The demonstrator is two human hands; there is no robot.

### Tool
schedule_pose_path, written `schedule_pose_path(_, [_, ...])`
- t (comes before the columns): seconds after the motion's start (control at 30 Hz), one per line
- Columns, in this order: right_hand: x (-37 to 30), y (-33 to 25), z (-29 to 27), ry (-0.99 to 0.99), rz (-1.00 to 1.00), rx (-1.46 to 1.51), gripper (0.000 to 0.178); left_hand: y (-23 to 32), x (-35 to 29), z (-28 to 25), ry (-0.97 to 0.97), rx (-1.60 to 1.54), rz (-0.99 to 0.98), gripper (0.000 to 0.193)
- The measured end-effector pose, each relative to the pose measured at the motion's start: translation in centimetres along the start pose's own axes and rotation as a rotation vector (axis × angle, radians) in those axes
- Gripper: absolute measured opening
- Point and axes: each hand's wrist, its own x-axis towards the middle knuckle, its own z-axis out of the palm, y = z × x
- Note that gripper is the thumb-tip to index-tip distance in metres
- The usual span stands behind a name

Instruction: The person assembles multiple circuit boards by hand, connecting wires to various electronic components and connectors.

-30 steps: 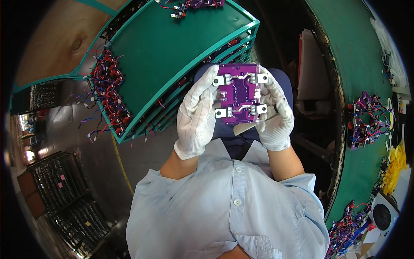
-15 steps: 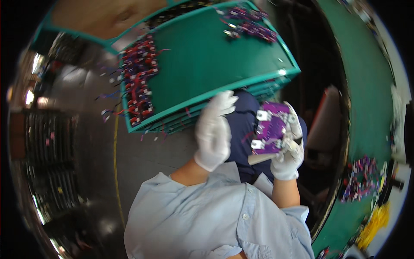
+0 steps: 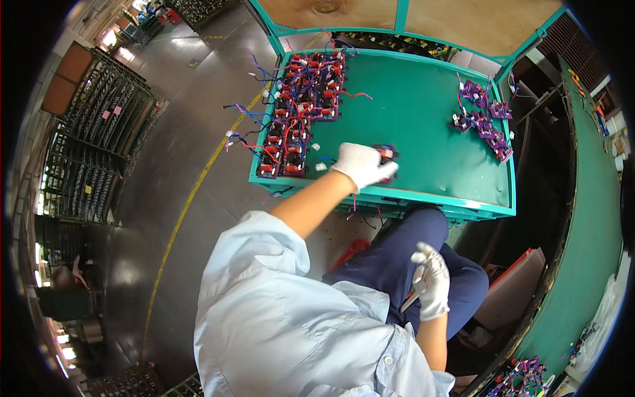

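My left hand (image 3: 362, 167), in a white glove, is closed around the edge of a small purple circuit board (image 3: 385, 151) with a red part on it. It is held above the near side of the green-topped cart (image 3: 410, 142); the glove hides much of the board. Over my right thigh, my gloved right hand (image 3: 431, 281) has curled fingers, with a pale, narrow, flat tool (image 3: 411, 301) sticking out below them. What kind of tool it is, I cannot make out.
Rows of wired circuit boards (image 3: 297, 109) cover the cart's left side, their wires hanging over the edge. Several purple boards (image 3: 486, 122) lie at its right. A long green bench (image 3: 572, 264) runs along my right, holding more boards (image 3: 519, 378). Racks (image 3: 99, 132) stand at left.
My left hand has moved forward over the cart and now grips a board. My right hand has dropped lower and no longer holds the purple board, only the pale tool. The view has shifted.
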Motion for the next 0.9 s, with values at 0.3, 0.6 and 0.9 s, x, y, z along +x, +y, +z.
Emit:
schedule_pose_path(0.3, [-2.2,3.3,-0.9,0.038,0.204,-0.047,0.038,-10.4,4.9,-0.3,-0.261,0.117,-0.172,0.076])
schedule_pose_path(0.6, [-0.1,1.5,0.1,0.036,0.212,-0.163,0.043,-12.1,4.9,0.2,-0.241,0.183,-0.192,0.07])
schedule_pose_path(0.9, [-0.4,2.4,-1.8,0.083,0.192,-0.01,0.04,-12.0,5.8,0.2,-0.44,0.423,-0.259,0.053])
